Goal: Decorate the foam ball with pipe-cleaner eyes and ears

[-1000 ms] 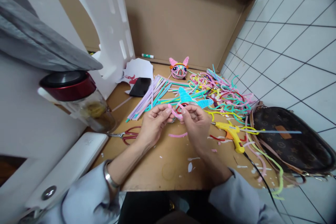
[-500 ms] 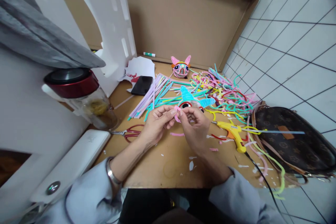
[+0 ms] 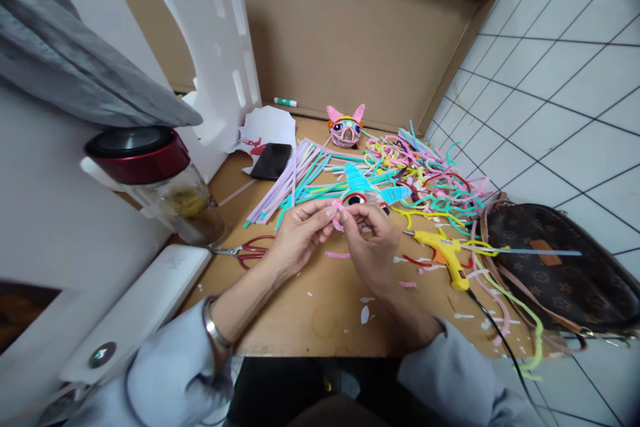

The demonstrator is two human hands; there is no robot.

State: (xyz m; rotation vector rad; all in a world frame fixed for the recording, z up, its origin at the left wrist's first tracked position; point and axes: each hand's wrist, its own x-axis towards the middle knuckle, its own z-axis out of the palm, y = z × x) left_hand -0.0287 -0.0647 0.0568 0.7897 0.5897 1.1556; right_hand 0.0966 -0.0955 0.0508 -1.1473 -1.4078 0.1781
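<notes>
Between thumb and fingertips, my left hand pinches a small bent pink pipe cleaner. My right hand grips the same piece from the other side, the fingertips of both hands nearly meeting. Just behind the hands sits a figure with blue ears and a red-rimmed eye, its lower part hidden by my right hand. A short pink pipe cleaner piece lies on the table below the fingers. Farther back stands a finished-looking pink-eared head.
A yellow glue gun lies on the right, beside a brown handbag. Red-handled scissors are left of my hands. Straight pipe cleaners, a tangled heap and a phone lie behind. A lidded jar stands left.
Both hands keep nearly the same pose around the pink pipe cleaner. The whole view has shifted very slightly; nothing was let go or picked up.
</notes>
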